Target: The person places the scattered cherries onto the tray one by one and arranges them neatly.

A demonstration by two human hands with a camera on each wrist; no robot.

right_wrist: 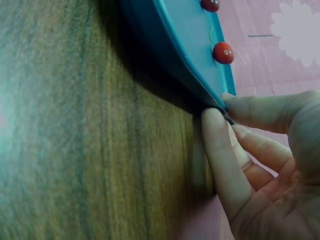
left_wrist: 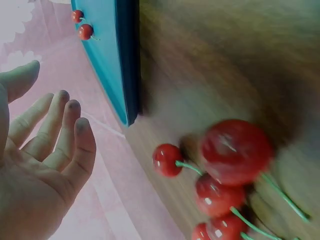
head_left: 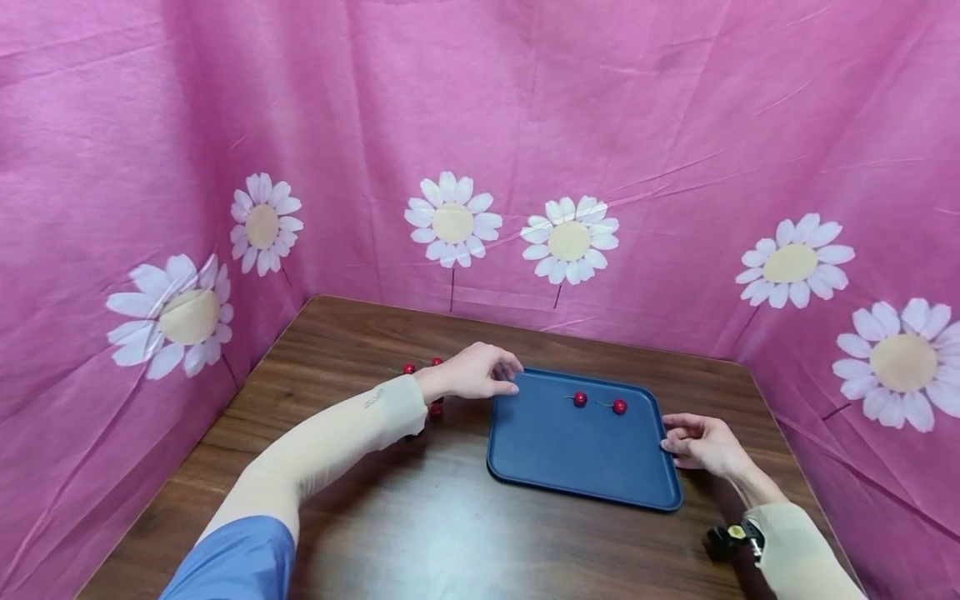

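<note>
A dark blue tray (head_left: 577, 454) lies on the table, with two red cherries (head_left: 581, 399) with green stems near its far side. My right hand (head_left: 705, 446) pinches the tray's right rim between thumb (right_wrist: 260, 111) and fingers. By the tray's far left corner hovers my left hand (head_left: 476, 372), its fingers loosely bent; the left wrist view shows nothing in its palm (left_wrist: 37, 195). Several more cherries (left_wrist: 235, 150) are grouped on the table left of the tray. In the head view my left forearm partly hides that group.
The brown wooden table (head_left: 420, 517) ends at a pink cloth (head_left: 360, 150) printed with white daisies, which hangs behind and at both sides. A black wrist strap device (head_left: 733, 537) sits at my right wrist.
</note>
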